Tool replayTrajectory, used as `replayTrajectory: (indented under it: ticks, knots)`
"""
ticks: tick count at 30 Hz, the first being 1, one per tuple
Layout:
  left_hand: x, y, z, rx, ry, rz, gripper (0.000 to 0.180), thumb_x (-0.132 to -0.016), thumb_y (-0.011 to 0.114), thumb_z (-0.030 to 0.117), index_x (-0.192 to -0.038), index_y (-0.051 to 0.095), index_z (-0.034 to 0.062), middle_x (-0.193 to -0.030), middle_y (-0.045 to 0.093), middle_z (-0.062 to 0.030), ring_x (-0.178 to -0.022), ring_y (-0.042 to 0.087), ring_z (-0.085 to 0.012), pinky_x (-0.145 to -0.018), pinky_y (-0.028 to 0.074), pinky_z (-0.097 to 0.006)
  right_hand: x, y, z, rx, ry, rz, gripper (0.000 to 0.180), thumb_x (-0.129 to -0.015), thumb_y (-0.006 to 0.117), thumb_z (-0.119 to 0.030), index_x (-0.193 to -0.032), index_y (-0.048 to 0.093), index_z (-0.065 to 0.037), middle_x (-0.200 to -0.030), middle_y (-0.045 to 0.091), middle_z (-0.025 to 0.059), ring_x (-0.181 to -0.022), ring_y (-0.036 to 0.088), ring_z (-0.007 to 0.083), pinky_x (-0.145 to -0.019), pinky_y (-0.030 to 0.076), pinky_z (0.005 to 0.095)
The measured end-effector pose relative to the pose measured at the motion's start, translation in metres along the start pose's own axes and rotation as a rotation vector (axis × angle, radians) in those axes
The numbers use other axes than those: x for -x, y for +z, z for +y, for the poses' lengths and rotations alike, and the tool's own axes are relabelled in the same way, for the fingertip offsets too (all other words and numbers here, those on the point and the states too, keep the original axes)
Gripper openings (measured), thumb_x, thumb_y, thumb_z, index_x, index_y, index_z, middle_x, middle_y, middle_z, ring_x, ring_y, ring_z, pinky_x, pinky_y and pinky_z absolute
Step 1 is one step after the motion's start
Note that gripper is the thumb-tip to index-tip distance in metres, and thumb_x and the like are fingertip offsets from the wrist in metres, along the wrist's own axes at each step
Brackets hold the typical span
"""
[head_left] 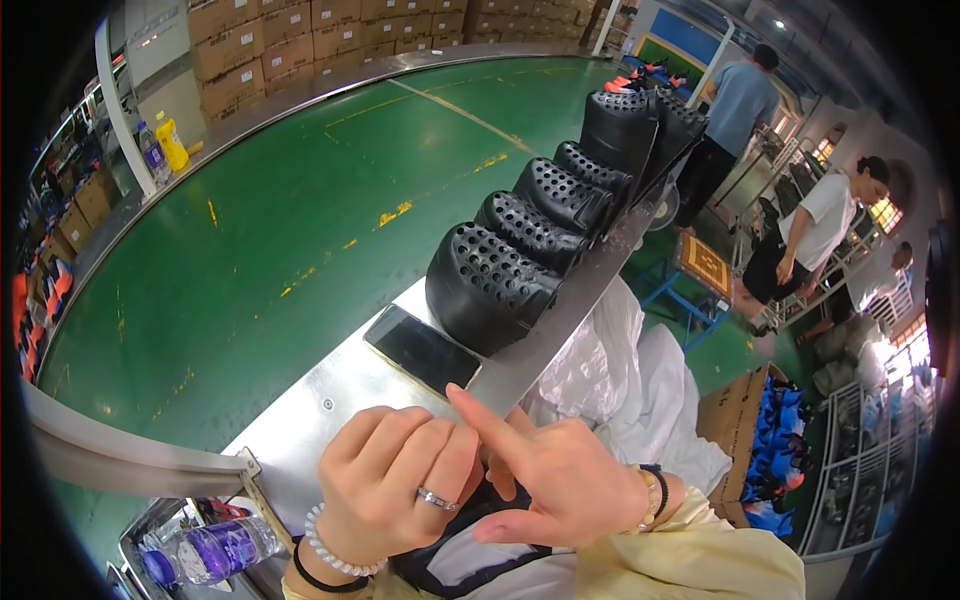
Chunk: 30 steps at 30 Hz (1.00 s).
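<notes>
My left hand (pixel 395 480) is curled into a fist, its back toward me, with a ring on one finger and a beaded bracelet at the wrist. Whatever the fist may enclose is hidden. Against it rests my right hand (pixel 565 470), index finger stretched out and thumb apart, with no object visible in it. Just beyond the fingers a dark-screened phone (pixel 422 347) lies on the metal ledge (pixel 305 405). Behind the phone, black clogs (pixel 490 285) with round holes stand in a row along the ledge.
A green conveyor belt (pixel 300 210) curves past on the left. White plastic sheeting (pixel 640 380) hangs right of the ledge. A purple-labelled bottle (pixel 215 550) lies at lower left. A blue stool (pixel 690 285), a carton of blue items (pixel 735 430) and several people are at right.
</notes>
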<state>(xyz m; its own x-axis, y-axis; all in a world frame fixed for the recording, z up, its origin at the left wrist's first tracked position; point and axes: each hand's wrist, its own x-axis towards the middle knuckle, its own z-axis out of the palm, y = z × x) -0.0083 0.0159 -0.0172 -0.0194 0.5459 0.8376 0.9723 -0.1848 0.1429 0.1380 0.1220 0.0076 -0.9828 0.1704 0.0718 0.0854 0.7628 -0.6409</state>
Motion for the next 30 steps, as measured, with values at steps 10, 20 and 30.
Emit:
replayTrajectory:
  ticks: [10, 20, 30]
  knots:
    - [0.001, -0.001, -0.008, 0.048, -0.011, -0.022, 0.026, -0.052, 0.067, 0.005, -0.076, 0.058, 0.0044, -0.066, 0.053, -0.0032, -0.061, 0.057, -0.0207, -0.052, 0.043, -0.029, -0.008, 0.01, -0.003, 0.132, -0.111, 0.121, 0.098, -0.084, 0.052, -0.065, -0.131, 0.035, 0.019, -0.044, 0.047, 0.005, -0.036, 0.047, 0.0213, -0.051, 0.042, 0.0331]
    - [0.002, 0.002, -0.026, 0.332, -0.273, 0.173, 0.02, -0.053, 0.063, -0.003, -0.071, 0.057, 0.0036, -0.065, 0.056, -0.0053, -0.055, 0.055, -0.0236, -0.05, 0.044, -0.031, -0.014, 0.011, -0.008, 0.061, -0.221, 0.161, 0.103, -0.082, 0.059, -0.06, -0.139, 0.022, 0.018, -0.046, 0.048, 0.0066, -0.038, 0.049, 0.0211, -0.041, 0.039, 0.0318]
    - [-0.003, -0.006, -0.018, 0.505, -0.242, 0.07, 0.022, -0.056, 0.07, 0.0, -0.076, 0.062, 0.0039, -0.07, 0.062, -0.0062, -0.059, 0.059, -0.0227, -0.052, 0.045, -0.03, -0.011, 0.003, -0.001, -0.309, -0.041, -0.045, 0.108, -0.081, 0.055, -0.067, -0.146, 0.012, 0.008, -0.064, 0.061, 0.0058, -0.063, 0.063, 0.0228, -0.063, 0.048, 0.0293]
